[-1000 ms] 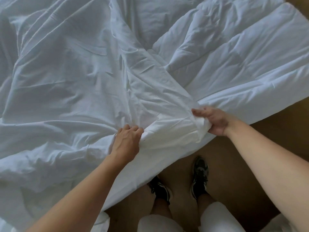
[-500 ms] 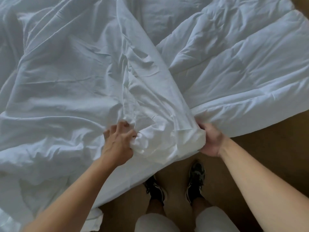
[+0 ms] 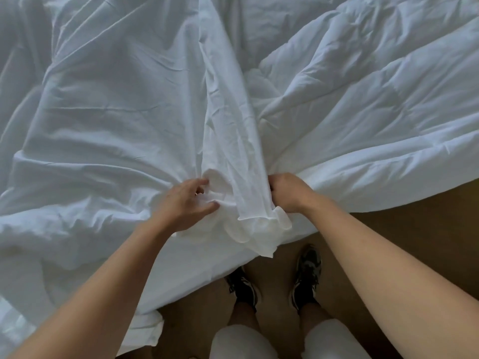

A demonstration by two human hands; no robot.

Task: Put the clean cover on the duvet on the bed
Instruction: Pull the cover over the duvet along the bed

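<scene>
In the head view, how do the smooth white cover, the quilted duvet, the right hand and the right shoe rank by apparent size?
1. smooth white fabric cover
2. puffy quilted white duvet
3. right hand and black-and-white right shoe: look alike, and the hand is nearer the camera, so unranked.

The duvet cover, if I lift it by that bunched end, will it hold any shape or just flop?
Probably flops: the cover creases finely and bunches where the right hand grips it. Likely light, looking thinner than the puffy duvet. Its hanging end may slide floorward.
</scene>
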